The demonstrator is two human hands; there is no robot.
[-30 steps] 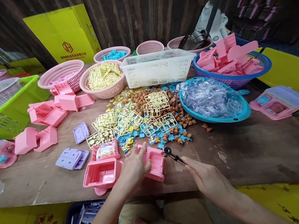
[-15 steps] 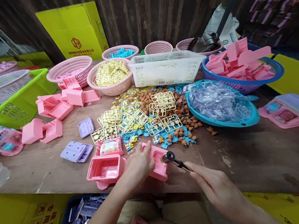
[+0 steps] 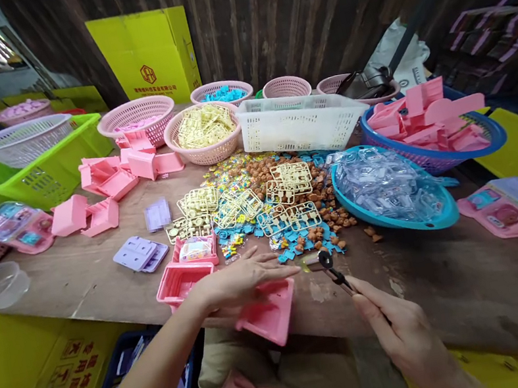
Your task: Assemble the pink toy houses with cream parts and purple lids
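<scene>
My left hand (image 3: pixel 241 279) lies across a pink plastic tray piece (image 3: pixel 270 312) at the table's near edge, fingers stretched over its top and gripping it. My right hand (image 3: pixel 404 332) is closed round a thin black tool (image 3: pixel 335 272) with a round head. The tool's tip points toward a small yellowish piece (image 3: pixel 309 258) on the wood. Another pink tray (image 3: pixel 181 281) sits just left of my left hand, with a filled pink tray (image 3: pixel 195 250) behind it.
Cream part frames (image 3: pixel 241 207), brown and blue small pieces (image 3: pixel 313 234) cover the table middle. A blue bowl of clear shells (image 3: pixel 391 187), a white crate (image 3: pixel 299 121), pink baskets (image 3: pixel 137 115), purple plates (image 3: pixel 142 253) and a green crate (image 3: pixel 42 172) ring it.
My left hand has turned the pink tray piece flat and drawn it toward the table edge, fingers now spread over it. The tool in my right hand has shifted right.
</scene>
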